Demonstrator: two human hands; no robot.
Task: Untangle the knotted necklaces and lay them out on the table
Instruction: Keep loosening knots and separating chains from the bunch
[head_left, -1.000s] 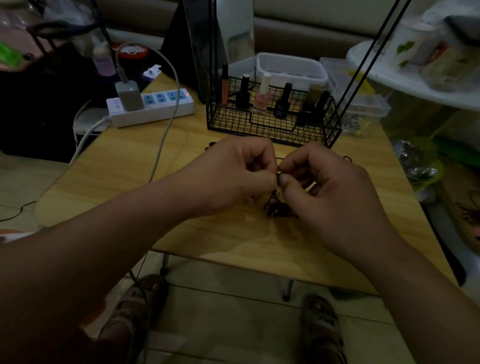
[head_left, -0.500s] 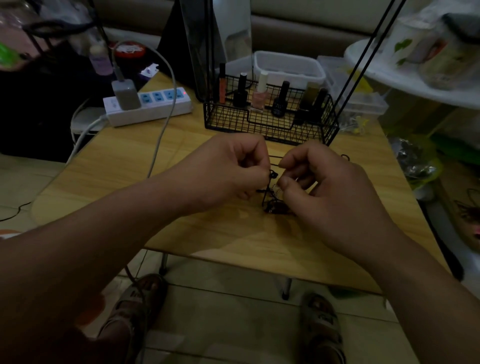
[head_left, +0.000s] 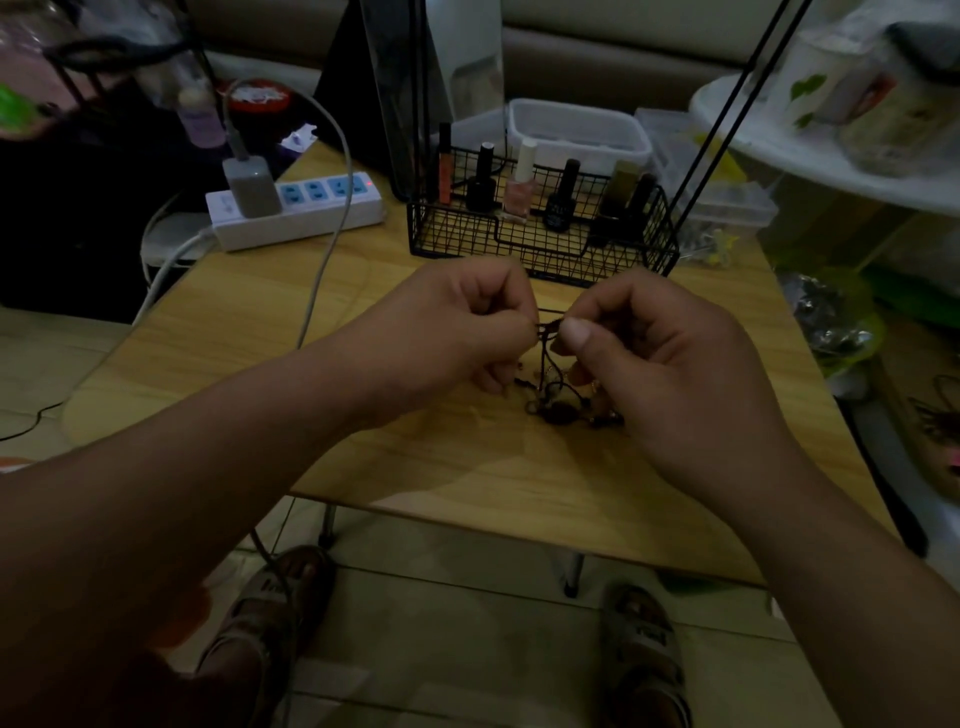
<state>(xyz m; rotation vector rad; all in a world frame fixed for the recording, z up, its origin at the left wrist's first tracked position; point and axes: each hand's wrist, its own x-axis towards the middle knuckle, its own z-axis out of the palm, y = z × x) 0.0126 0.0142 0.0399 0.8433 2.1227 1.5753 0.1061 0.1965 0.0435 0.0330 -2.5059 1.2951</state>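
Observation:
A dark tangle of thin necklaces (head_left: 558, 400) hangs between my hands, its lower part with a dark pendant resting on the wooden table (head_left: 415, 457). My left hand (head_left: 452, 332) pinches a dark cord of the tangle between thumb and forefinger. Facing it a few centimetres away, my right hand (head_left: 654, 358) pinches the same knotted cords, thumb on top. Both hands hover just above the table's middle. The light is dim, so single strands are hard to tell apart.
A black wire basket (head_left: 540, 234) with several nail polish bottles stands just behind my hands. At the back left lie a white power strip (head_left: 306, 208) and its cable (head_left: 327, 249). Clear plastic boxes (head_left: 576, 130) sit behind the basket. The table's near edge lies above my sandalled feet.
My hands have drawn slightly apart and lifted the knot, so more of the cords shows hanging between them. The pendant end still lies on the table.

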